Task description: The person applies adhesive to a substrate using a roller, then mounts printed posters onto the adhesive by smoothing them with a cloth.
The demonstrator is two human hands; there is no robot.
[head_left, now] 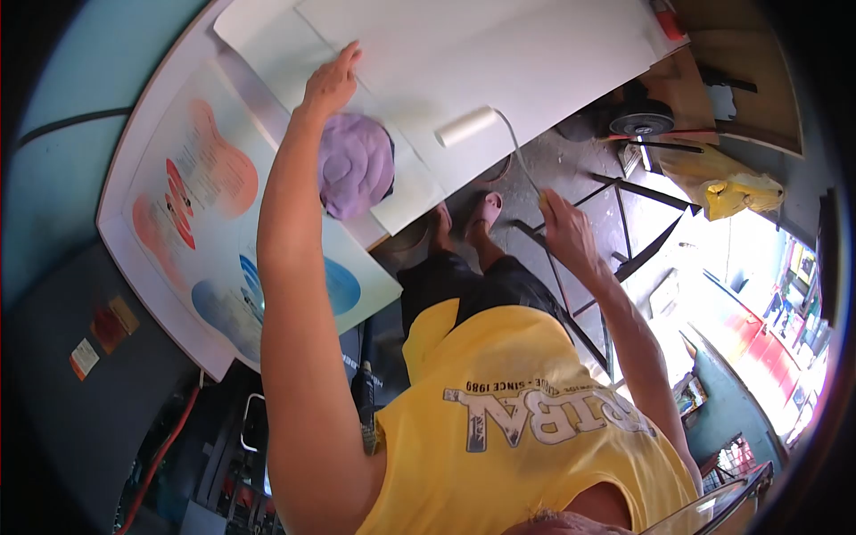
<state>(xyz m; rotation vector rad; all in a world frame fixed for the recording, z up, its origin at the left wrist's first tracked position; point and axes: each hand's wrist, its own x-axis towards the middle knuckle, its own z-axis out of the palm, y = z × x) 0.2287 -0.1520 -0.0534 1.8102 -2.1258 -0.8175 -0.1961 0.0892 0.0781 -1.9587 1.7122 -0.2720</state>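
Note:
My right hand (568,230) grips the handle of a paint roller (465,127), whose white sleeve lies over a large white panel (499,58). My left hand (332,84) rests by a seam near the panel's left part, its fingers stretched out and holding nothing. Just below that hand, a bundled purple cloth (355,168) lies near the panel's edge. Left of my forearm is a printed sheet (218,227) with red and blue shapes.
Black metal frames (629,192) stand on the floor at the right, near a black fan-like object (642,118) and a yellow bag (740,192). A red object (667,20) sits at the panel's far corner. A dark cabinet (80,294) is at the left.

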